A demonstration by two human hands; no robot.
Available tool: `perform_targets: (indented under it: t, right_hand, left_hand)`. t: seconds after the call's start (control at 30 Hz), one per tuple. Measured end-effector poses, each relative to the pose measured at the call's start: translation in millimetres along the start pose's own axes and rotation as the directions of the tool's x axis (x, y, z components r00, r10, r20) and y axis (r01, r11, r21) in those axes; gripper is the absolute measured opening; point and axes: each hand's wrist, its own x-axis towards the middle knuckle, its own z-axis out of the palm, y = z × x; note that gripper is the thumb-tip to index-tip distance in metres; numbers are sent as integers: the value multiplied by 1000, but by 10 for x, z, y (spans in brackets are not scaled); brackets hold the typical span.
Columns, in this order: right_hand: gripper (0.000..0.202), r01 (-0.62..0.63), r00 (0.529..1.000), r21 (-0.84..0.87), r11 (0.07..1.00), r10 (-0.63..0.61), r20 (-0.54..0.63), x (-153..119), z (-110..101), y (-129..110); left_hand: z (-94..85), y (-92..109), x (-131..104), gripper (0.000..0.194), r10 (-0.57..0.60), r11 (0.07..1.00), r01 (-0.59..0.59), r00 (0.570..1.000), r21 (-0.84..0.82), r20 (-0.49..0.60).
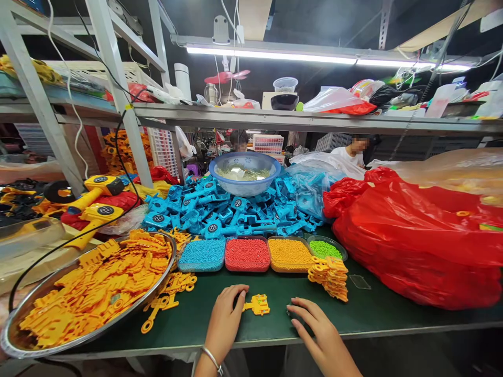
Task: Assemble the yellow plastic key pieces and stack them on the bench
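Yellow piece (260,305): flat on the green tabletop (275,331) in front of you, between your hands, its broad end pointing right. Small coloured bits, some green, show on that end.

Your left hand (228,310), bracelet (212,358) at the wrist, is at the piece's narrow end, thumb and fingers slightly parted; whether they grip it or only touch it, cannot tell. Your right hand (314,327) is wide, fingers loosely spread, apart from the piece on its right. A dark spot by those fingertips is too small to make out.

Beyond your hands, a row of bead containers: blue beads (202,254), red beads (247,253), yellow beads (290,253), then green beads (324,248) in a rounder dish. Just in front of the row's right end, a stack of yellow pieces (330,276).

On your left, a metal bowl (170,256) heaped with more yellow pieces; others lie loose beside it. Behind the beads, a pile of blue plastic parts (188,209), with a blue basin (245,187) on top. Right side: a bulky red bag (416,241). Overhead, a loaded shelf (314,121) and a lit tube (275,55).
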Motion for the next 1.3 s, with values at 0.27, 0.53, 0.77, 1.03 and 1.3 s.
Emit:
perform_targets:
  t: [0.27, 0.53, 0.77, 1.03, 1.3]
  right_hand:
    - [26, 118, 993, -34, 992, -117, 34, 223, -62, -119]
    - [21, 155, 987, -466, 871, -122, 101, 1424, -123, -528]
    - [8, 224, 953, -460, 859, -93, 290, 1909, 187, -591]
    - [15, 176, 984, -369, 912, -160, 75, 1396, 47, -569]
    - [9, 209, 973, -22, 978, -206, 100, 611, 209, -500]
  left_hand:
    - [13, -16, 4, 30, 4, 1000, -4, 1000, -12, -1]
    - [16, -38, 23, 30, -19, 996, 16, 999, -84, -43]
    - [14, -61, 30, 31, -57, 988, 44, 995, -148, -86]
    - [19, -70, 26, 32, -62, 980, 44, 994, -194, -86]
    - [29, -92, 15, 32, -32, 985, 9, 991, -173, -128]
